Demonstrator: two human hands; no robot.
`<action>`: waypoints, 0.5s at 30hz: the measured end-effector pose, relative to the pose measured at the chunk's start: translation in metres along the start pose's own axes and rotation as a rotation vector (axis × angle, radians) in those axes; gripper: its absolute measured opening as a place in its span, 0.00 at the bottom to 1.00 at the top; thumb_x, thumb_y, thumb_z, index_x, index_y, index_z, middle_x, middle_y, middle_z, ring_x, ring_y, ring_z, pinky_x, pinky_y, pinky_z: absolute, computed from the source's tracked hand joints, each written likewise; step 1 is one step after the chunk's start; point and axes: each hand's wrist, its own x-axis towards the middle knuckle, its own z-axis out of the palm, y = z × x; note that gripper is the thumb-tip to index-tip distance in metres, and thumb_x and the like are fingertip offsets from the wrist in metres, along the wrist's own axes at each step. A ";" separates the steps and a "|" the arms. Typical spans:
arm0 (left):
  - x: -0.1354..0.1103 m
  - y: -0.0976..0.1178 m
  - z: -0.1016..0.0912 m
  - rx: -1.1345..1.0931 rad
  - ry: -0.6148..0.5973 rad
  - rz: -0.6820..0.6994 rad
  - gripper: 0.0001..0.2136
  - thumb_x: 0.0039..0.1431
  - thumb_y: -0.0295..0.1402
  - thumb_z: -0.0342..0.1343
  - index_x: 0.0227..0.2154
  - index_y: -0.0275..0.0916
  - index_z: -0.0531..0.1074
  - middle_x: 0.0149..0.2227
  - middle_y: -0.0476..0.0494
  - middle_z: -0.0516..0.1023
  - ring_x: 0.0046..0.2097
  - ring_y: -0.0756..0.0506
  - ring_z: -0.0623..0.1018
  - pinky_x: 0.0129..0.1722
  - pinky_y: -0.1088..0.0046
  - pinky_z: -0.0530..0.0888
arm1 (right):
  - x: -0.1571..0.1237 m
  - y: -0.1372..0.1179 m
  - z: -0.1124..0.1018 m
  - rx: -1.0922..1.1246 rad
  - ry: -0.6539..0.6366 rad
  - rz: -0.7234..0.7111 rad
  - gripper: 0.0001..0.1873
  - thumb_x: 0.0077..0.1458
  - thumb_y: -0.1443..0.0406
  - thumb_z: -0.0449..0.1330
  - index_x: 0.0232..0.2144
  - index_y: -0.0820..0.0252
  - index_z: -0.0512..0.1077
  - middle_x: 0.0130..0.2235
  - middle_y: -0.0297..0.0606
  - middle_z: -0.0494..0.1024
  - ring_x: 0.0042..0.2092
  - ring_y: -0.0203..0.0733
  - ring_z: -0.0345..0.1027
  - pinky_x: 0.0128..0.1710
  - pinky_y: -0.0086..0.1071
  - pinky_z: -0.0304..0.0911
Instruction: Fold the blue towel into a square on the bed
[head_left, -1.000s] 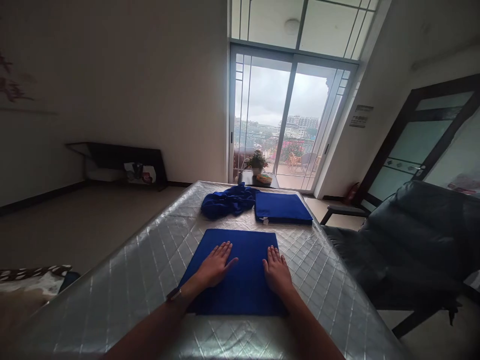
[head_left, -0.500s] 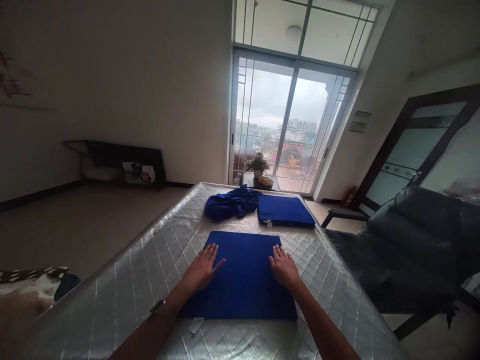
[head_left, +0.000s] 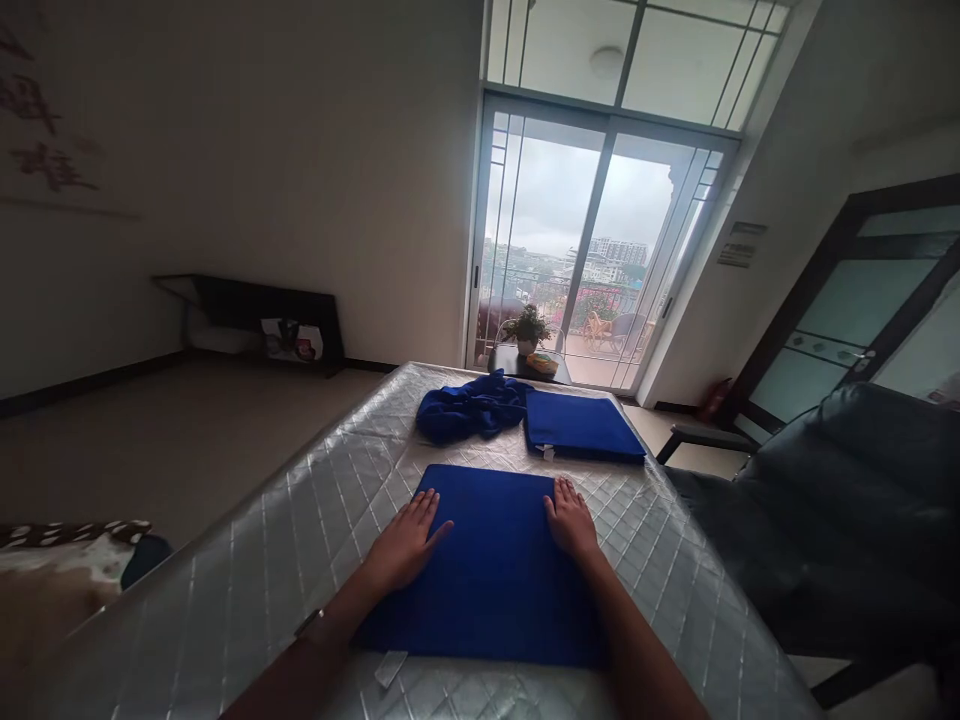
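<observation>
A flat blue square of cloth, which looks like a cushion cover, lies in front of me on the table, with a white label sticking out at its near left edge. My left hand rests flat along its left side, fingers stretched forward and thumb spread inward. On its right edge, near the far corner, lies my right hand, also flat with the thumb out. Neither hand grips anything. Beyond are a second flat blue piece with a label and a crumpled blue cloth touching its left side.
A silver quilted cover spreads over the table. At the right stands a black armchair. A small stand with a potted plant is past the far edge, before glass sliding doors. A dark bench stands by the left wall.
My right hand has slid slightly forward along the cloth's right edge toward the far corner. My left hand stays nearly in place. The whole view has shifted a little.
</observation>
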 end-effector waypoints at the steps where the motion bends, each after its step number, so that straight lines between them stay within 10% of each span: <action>1: 0.000 -0.001 -0.001 0.006 -0.003 -0.023 0.36 0.67 0.53 0.29 0.67 0.29 0.49 0.70 0.34 0.47 0.70 0.40 0.50 0.67 0.60 0.49 | 0.000 0.000 0.001 0.004 0.003 -0.004 0.34 0.66 0.56 0.35 0.68 0.70 0.46 0.70 0.41 0.45 0.70 0.38 0.32 0.66 0.35 0.30; 15: 0.011 -0.009 -0.008 0.131 -0.005 -0.155 0.36 0.67 0.53 0.31 0.65 0.26 0.53 0.68 0.32 0.51 0.69 0.40 0.53 0.67 0.58 0.51 | 0.002 0.000 0.003 0.064 0.020 -0.001 0.34 0.66 0.57 0.36 0.68 0.69 0.46 0.70 0.42 0.45 0.70 0.40 0.33 0.66 0.36 0.29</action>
